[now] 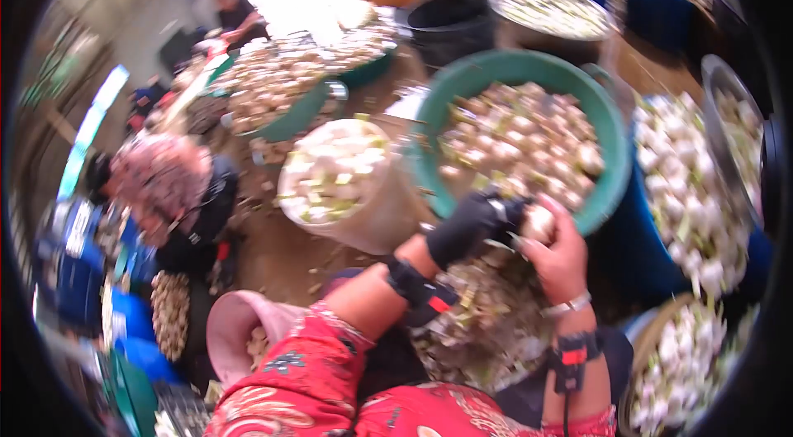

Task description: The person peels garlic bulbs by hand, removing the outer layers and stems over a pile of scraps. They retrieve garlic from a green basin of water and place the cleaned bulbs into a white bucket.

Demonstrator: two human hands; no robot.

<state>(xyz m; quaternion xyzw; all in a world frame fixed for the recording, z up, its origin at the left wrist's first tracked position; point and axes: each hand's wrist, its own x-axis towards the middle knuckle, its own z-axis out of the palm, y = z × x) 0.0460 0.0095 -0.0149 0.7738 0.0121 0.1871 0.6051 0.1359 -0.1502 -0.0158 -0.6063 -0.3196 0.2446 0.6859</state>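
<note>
My right hand (563, 251), bare and with a bracelet at the wrist, is closed around a pale garlic bulb (538, 224) at the near rim of a green basin (615, 189). Close against the bulb is my left hand (475, 226), in a black glove with its fingers curled. A small light-coloured spot shows at those fingers, but blur hides what they grip. Tan unpeeled garlic bulbs (520, 131) fill much of the basin. Below my hands, loose skins and trimmings (487, 321) lie heaped in front of my lap.
A white bucket (363, 218) of peeled bulbs stands left of the basin. White bulbs also fill a blue tub (648, 230) on the right. A pink bucket (227, 325) sits near my left arm. Another person (165, 181) bends at the left; a black tub (450, 28) stands behind.
</note>
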